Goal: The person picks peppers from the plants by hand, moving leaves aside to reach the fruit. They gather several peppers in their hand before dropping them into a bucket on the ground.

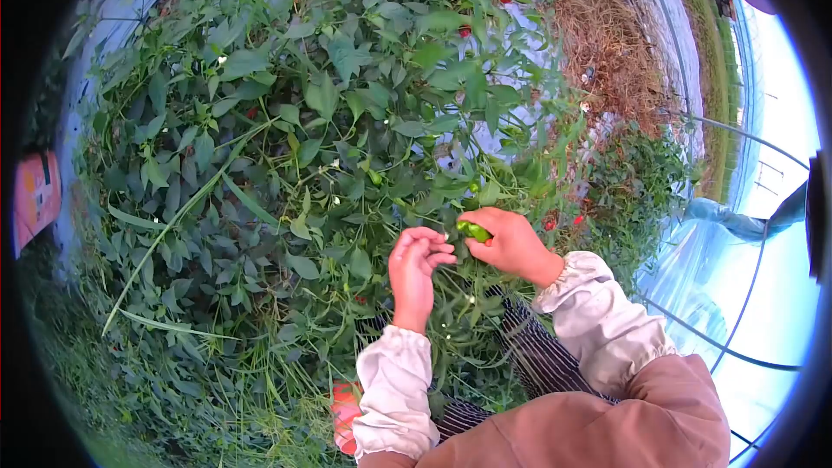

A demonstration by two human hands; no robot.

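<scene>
The held pepper is bright green, with a touch of red at its lower edge. Foliage runs from deep to yellowish green, dotted with white flowers and red fruit. Sleeve covers are plain cream, the top dusty brown, the trousers dark — finely striped in white. The bucket-like container is orange-red, the dry straw rusty brown.
</scene>
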